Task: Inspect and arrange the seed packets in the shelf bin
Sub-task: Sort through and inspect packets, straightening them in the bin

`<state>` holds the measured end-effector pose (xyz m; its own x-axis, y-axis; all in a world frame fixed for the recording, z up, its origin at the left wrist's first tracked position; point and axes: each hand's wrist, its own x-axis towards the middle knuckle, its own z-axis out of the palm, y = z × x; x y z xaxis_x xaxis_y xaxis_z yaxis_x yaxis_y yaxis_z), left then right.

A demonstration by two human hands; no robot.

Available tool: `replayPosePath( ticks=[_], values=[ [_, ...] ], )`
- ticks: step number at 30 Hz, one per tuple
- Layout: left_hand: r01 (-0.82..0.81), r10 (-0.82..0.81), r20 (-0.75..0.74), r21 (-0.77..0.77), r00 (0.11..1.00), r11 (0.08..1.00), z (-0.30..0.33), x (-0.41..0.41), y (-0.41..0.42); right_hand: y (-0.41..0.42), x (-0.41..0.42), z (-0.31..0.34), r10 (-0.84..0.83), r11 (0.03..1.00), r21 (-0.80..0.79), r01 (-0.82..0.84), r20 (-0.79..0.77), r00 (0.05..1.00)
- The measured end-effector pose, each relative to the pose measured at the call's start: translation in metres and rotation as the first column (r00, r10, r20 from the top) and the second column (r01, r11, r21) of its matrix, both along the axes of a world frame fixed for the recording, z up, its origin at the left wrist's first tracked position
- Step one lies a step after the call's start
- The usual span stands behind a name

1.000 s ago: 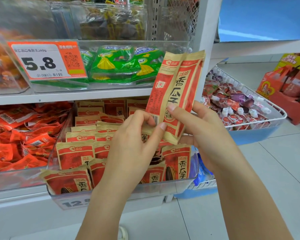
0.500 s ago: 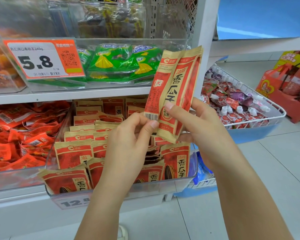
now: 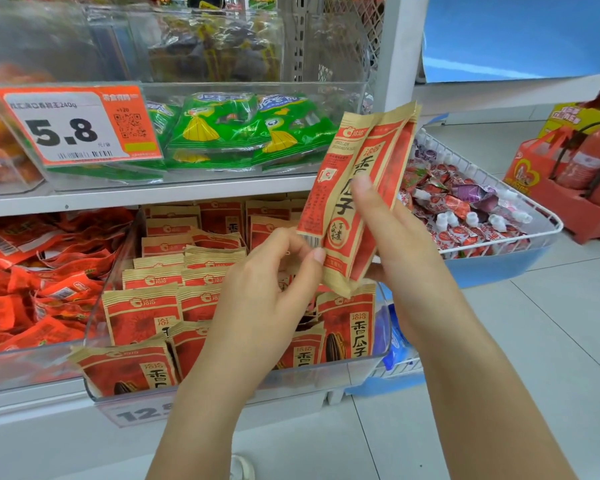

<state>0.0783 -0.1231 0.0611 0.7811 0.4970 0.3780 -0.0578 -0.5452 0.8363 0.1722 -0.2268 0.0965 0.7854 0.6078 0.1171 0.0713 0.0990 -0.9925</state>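
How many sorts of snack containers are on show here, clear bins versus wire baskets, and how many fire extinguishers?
Clear bins with a readable price tag: 2
Wire baskets: 1
Fire extinguishers: 2, as far as can be seen
Total: 5

bare forearms (image 3: 482, 375), no sleeves, white shoe (image 3: 241, 467)
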Motion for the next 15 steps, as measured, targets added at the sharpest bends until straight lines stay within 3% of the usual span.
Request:
replayPosePath(
  ticks=[4,7,15],
  values=[
    [0.11,-0.109,0.021,-0.28,0.994,0.954,0.004,0.0,-0.004,0.002,0.002,0.003,0.067,0.988,0.149,-0.04,-0.181,0.981],
    [0.142,-0.155,-0.016,-0.318,0.988,0.937,0.002,0.0,-0.002,0.003,0.003,0.001,0.065,0.989,0.147,-0.034,-0.209,0.976],
    [0.294,-0.352,-0.079,-0.396,0.933,0.87,-0.001,-0.002,0.003,0.005,0.013,-0.006,-0.021,0.997,0.078,0.029,-0.1,0.995]
  ],
)
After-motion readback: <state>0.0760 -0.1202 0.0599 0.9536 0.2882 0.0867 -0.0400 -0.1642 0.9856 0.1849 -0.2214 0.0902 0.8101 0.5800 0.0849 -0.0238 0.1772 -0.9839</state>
